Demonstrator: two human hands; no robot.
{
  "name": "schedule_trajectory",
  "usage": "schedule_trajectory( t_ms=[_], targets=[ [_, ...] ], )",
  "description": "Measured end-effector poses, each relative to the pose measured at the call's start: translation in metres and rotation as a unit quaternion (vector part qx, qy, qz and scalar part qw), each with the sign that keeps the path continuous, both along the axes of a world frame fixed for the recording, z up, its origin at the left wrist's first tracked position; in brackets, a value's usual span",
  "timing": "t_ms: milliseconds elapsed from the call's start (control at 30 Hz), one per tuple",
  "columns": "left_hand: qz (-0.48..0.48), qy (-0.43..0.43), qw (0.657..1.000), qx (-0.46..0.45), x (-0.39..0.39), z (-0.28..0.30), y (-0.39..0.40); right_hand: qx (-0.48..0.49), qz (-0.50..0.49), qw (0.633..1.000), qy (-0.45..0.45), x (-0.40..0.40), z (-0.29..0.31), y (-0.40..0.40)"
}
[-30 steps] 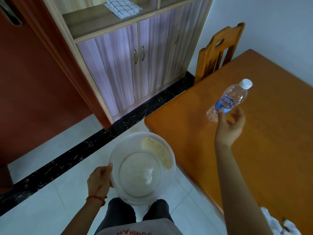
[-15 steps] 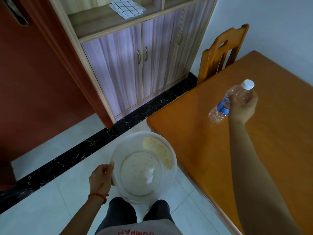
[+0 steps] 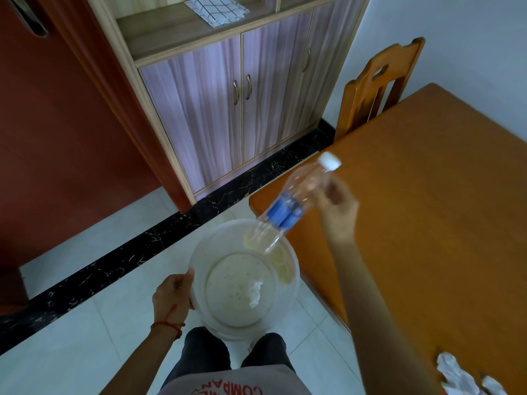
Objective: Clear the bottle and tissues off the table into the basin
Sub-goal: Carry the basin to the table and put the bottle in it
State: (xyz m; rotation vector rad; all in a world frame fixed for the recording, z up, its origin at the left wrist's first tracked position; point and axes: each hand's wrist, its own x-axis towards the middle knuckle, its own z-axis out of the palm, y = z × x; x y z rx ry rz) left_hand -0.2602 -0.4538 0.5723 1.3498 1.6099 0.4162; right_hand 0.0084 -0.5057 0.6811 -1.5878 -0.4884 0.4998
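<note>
A clear plastic bottle (image 3: 288, 208) with a blue label and white cap hangs tilted in the air, its base over the far rim of the basin. My right hand (image 3: 336, 212) grips it near the neck. The translucent white basin (image 3: 199, 269) is held beside the table's edge by my left hand (image 3: 172, 295), which clasps its left rim. One crumpled tissue (image 3: 255, 293) lies inside the basin. More crumpled white tissues (image 3: 459, 376) lie on the wooden table (image 3: 427, 223) at the lower right, apart from both hands.
A wooden chair (image 3: 376, 84) stands at the table's far corner. A cabinet (image 3: 228, 104) with purple doors faces me, a red door (image 3: 57, 124) to its left. The floor is pale tile with a black marble strip (image 3: 114, 266). My legs are under the basin.
My right hand has lifted the bottle off the table and carried it left and toward me, over the basin's rim. The basin and my left hand have barely moved.
</note>
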Motion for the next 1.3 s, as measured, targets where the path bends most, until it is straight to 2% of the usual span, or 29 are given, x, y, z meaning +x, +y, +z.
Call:
schedule_trajectory(
  t_ms=[100, 200, 400, 533, 633, 833, 967, 1133, 1300],
  targets=[
    [-0.001, -0.001, 1.0, 0.002, 0.0, -0.001, 0.0, -0.104, 0.134, 0.985, 0.016, -0.04, -0.032, 0.003],
    [0.003, -0.002, 1.0, 0.002, -0.001, -0.002, 0.001, -0.231, 0.209, 0.95, 0.018, -0.07, -0.067, 0.005],
    [-0.011, -0.005, 1.0, 0.007, -0.002, -0.006, -0.003, -0.333, 0.235, 0.912, 0.046, -0.088, -0.1, 0.006],
    [-0.012, -0.01, 1.0, 0.006, -0.003, -0.008, -0.008, -0.329, 0.257, 0.907, 0.049, -0.086, -0.102, 0.001],
    [-0.014, -0.01, 1.0, 0.012, -0.004, -0.007, -0.011, -0.323, 0.256, 0.911, -0.016, -0.083, -0.102, -0.004],
    [-0.003, -0.005, 1.0, 0.015, -0.014, -0.01, -0.018, -0.278, 0.191, 0.932, -0.131, -0.069, -0.099, -0.034],
    [0.008, -0.001, 1.0, 0.011, -0.023, -0.01, -0.025, -0.31, 0.127, 0.923, -0.192, -0.056, -0.098, -0.063],
    [0.007, -0.009, 1.0, 0.01, -0.034, -0.012, -0.029, -0.334, 0.098, 0.93, -0.119, -0.065, -0.103, -0.093],
    [-0.035, -0.019, 0.999, -0.001, -0.039, -0.02, -0.022, -0.337, 0.074, 0.938, -0.039, -0.09, -0.106, -0.117]
  ],
)
